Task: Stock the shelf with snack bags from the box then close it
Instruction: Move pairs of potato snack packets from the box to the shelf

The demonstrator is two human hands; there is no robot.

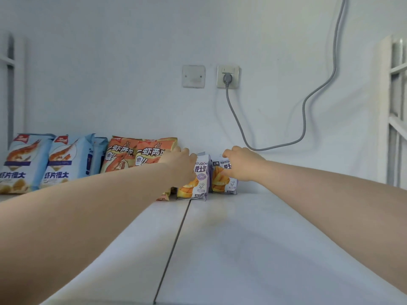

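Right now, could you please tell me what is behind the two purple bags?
Only the wall shows above the purple bags, with a grey cable looping low. The left hand and right hand grip them, so anything directly behind is hidden.

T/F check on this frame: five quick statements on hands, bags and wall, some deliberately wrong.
1. The left hand grips the left purple bag and the right hand grips the right purple bag. True.
2. The blue bags stand to the right of the orange bags. False: they stand to the left of them.
3. A grey plug sits in the wall socket. True.
4. Both purple bags lie flat on the shelf. False: both stand upright.
5. A box stands on the shelf beside the bags. False: no box is in view.
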